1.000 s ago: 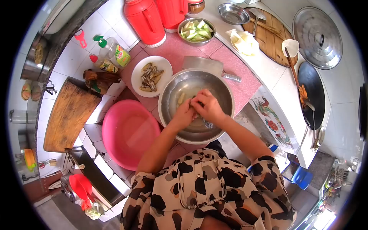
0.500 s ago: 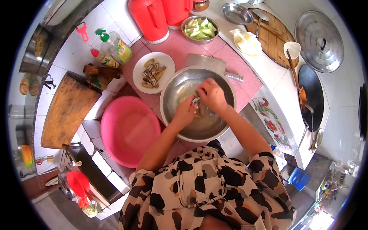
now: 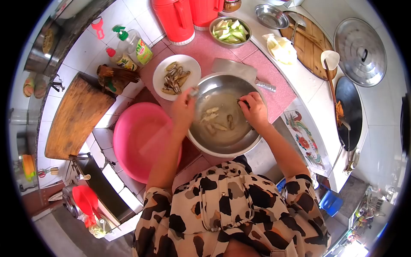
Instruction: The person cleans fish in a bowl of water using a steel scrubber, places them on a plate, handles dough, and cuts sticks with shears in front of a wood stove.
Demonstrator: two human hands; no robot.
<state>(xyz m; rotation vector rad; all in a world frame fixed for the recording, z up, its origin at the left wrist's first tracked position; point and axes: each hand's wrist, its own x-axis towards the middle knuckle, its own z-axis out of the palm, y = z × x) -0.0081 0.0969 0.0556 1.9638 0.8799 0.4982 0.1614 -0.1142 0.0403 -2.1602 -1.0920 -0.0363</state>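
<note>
The left grip (image 3: 183, 110) had swung from mid-basin to the left rim, away from the right grip (image 3: 255, 112). It pinched a small grey piece (image 3: 193, 91) (too blurred to identify); the other closed on a dark piece (image 3: 244, 103) inside the right rim. Pale pieces (image 3: 210, 116) lay in the basin's (image 3: 233, 147) water. A plate (image 3: 160, 70) of shellfish (image 3: 176, 79) stood near the pink desk's (image 3: 203, 51) left edge, a cleaver (image 3: 233, 67) behind the basin.
</note>
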